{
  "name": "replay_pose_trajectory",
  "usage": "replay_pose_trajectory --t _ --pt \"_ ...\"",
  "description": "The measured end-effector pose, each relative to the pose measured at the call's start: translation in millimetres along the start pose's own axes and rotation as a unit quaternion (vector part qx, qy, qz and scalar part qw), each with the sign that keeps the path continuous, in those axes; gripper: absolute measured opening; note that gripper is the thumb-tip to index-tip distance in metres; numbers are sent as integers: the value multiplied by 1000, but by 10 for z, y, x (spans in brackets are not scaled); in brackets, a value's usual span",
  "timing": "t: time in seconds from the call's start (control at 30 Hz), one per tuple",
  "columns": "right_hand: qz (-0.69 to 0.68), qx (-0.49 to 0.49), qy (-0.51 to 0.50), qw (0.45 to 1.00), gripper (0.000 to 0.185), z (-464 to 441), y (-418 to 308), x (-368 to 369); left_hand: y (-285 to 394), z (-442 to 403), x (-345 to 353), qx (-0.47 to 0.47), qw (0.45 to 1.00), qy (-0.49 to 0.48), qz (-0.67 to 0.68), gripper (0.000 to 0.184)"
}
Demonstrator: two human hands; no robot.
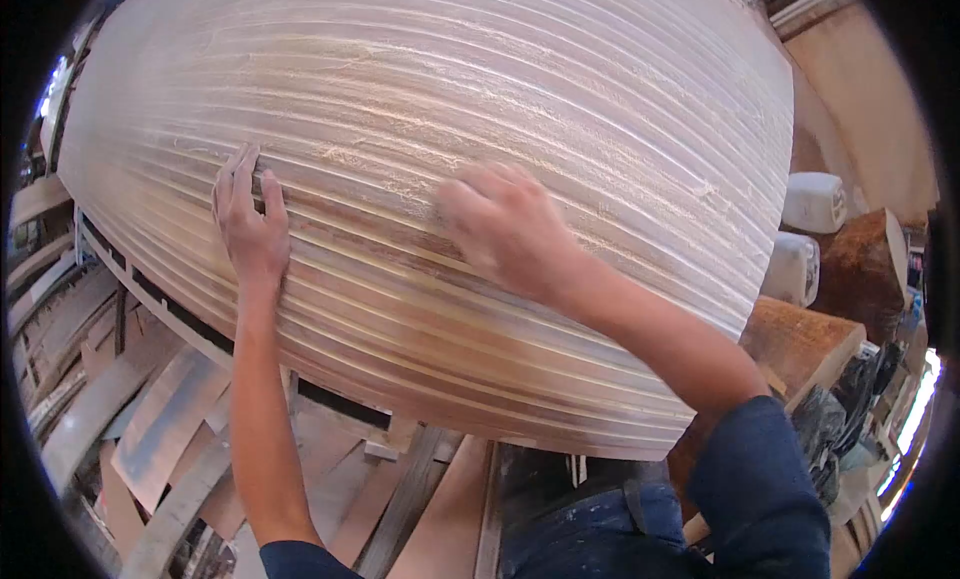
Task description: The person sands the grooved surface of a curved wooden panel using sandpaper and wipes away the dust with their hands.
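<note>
Ridged wooden panel (385, 194) | under left fingers (242, 184) | beneath blurred right hand (508, 231)

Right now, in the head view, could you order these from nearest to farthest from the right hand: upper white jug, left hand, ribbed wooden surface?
1. Ribbed wooden surface: directly beneath the right hand.
2. Left hand: toward the left, on that same surface.
3. Upper white jug: far right, beyond the surface's edge.
</note>
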State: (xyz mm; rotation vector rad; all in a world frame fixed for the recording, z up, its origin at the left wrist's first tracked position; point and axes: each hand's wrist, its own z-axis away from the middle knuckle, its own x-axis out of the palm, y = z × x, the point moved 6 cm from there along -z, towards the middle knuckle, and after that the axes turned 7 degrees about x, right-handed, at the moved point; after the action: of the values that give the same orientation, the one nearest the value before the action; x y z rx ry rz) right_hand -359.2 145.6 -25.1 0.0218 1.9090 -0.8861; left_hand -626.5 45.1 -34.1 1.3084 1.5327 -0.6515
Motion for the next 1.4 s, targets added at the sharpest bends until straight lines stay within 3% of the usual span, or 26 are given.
replay_pose_trajectory --t 0.17,0.3,0.57,0.7,0.8,0.87,0.97,1.1,1.27,1.4 --pt "-45 42 8 998 9 545 233 -443 7 -2 10 -5 1000 -2 -22 38" --pt "19 9 -16 1000 8 -1 13 29 0 -2 13 4 1000 3 -5 38" --pt "-23 35 -8 999 14 583 213 -445 24 9 -7 10 1000 5 -17 37" --pt "21 14 -25 999 13 80 30 -8 25 8 6 9 1000 11 2 38" --pt "16 -6 17 1000 7 253 42 -197 31 6 -4 3 1000 -1 4 38" --pt "-26 44 -13 999 6 647 233 -484 59 -6 -6 0 1000 4 5 38" --pt "-14 52 -51 997 17 601 237 -369 41 3 -16 -10 1000 1 -1 38" --pt "36 12 -48 998 12 -7 -60 17 45 -12 -23 9 1000 -3 5 38" --pt "3 51 -35 998 9 543 164 -342 54 -5 -12 18 1000 10 -4 37" --pt "10 41 -26 999 13 174 1 -45 52 -3 -20 18 1000 5 -18 37"
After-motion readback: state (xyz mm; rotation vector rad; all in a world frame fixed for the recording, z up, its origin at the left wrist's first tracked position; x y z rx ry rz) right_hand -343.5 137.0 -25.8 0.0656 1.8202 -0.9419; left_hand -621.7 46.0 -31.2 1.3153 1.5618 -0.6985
